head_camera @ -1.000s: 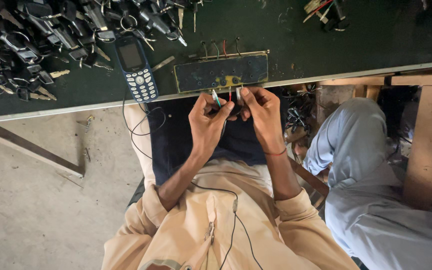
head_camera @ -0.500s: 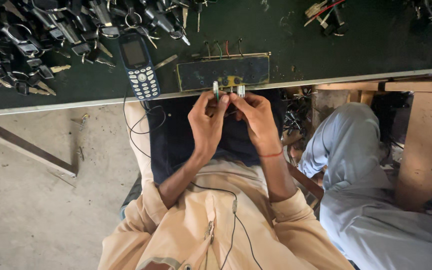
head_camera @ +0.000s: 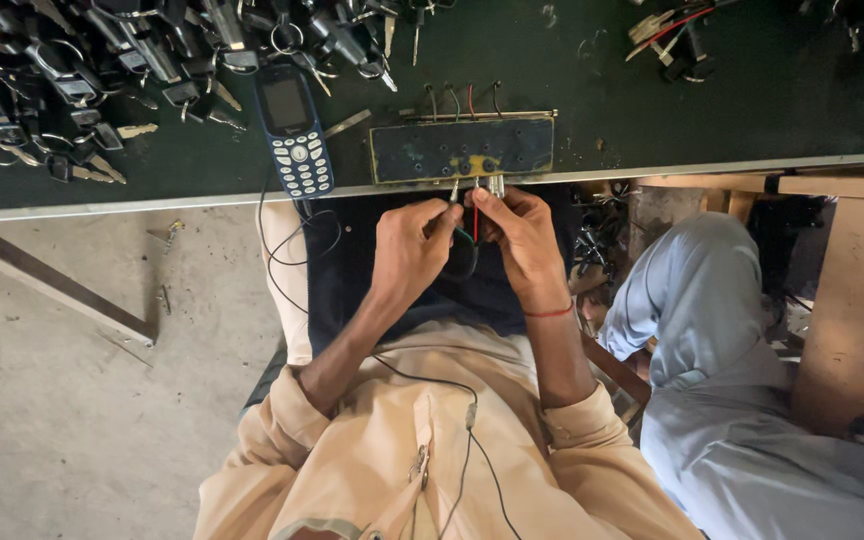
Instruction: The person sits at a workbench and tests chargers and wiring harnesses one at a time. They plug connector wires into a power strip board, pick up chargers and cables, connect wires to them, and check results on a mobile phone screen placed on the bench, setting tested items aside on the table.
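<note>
Both hands now nearer bench edge | left hand (head_camera: 410,245), right hand (head_camera: 517,232): grips pinch small key-like pieces | one phone (head_camera: 293,128)

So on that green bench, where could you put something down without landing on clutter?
Bare green bench lies right of the dark board, below the loose wires. A smaller patch sits between the phone and the board. The top left is crowded with keys.

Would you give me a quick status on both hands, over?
Left hand and right hand pinch small metal pieces at the dark board's edge. Phone lies beside; nothing blocking.
</note>
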`<state>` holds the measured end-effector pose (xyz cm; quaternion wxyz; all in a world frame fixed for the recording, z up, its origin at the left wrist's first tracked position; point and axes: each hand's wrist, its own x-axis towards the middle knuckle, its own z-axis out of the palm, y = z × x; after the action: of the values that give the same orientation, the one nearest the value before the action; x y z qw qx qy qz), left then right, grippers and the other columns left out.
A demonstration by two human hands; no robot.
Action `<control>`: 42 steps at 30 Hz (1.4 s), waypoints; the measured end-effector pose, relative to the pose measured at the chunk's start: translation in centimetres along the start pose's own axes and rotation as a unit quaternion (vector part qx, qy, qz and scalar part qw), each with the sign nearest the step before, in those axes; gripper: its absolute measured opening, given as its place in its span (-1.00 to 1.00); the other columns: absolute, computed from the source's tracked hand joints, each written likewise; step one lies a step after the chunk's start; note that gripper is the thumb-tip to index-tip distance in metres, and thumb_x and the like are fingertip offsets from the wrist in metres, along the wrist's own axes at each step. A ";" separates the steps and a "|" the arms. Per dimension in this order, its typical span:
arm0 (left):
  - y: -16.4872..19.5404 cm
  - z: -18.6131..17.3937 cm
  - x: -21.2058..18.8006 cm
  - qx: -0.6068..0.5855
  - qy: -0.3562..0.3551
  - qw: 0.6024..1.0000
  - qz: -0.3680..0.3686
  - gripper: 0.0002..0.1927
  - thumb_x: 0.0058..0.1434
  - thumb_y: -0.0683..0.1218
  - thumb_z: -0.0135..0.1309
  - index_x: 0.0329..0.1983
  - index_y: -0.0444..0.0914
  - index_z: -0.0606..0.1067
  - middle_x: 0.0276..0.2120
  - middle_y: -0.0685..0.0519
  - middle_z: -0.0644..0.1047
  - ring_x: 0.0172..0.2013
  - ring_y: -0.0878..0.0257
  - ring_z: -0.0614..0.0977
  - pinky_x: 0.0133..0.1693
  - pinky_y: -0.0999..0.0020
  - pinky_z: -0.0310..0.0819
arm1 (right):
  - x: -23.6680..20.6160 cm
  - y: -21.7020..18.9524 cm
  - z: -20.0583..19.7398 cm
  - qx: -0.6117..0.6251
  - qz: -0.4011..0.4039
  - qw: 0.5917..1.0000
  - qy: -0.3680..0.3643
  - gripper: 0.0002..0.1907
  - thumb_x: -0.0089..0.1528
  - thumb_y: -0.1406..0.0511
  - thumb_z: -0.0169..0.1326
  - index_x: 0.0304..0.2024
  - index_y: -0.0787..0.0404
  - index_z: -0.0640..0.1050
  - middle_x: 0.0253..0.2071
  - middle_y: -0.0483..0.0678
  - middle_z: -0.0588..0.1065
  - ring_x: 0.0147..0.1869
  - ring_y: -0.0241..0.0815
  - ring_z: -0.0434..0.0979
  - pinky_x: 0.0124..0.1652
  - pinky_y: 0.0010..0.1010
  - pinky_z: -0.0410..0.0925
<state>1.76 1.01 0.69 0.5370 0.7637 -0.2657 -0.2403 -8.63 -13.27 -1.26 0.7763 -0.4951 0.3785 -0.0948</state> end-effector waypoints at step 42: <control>-0.4 1.6 -0.1 -0.077 0.114 0.987 -0.078 -0.71 0.37 -0.11 0.11 -0.44 -0.37 0.50 -0.69 0.00 0.42 -0.62 0.42 0.36 -0.56 0.35 0.25 | -0.1 -0.5 -2.6 -0.268 -0.189 0.923 -0.201 -0.66 0.37 0.26 -0.08 0.02 0.37 0.58 -0.09 0.14 0.59 -0.06 0.03 0.57 -0.01 -0.26 0.40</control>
<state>0.72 0.12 -0.16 0.6007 0.7609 -0.1234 -0.2122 -10.36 -15.23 -1.40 0.6417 -0.7559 0.1253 -0.0336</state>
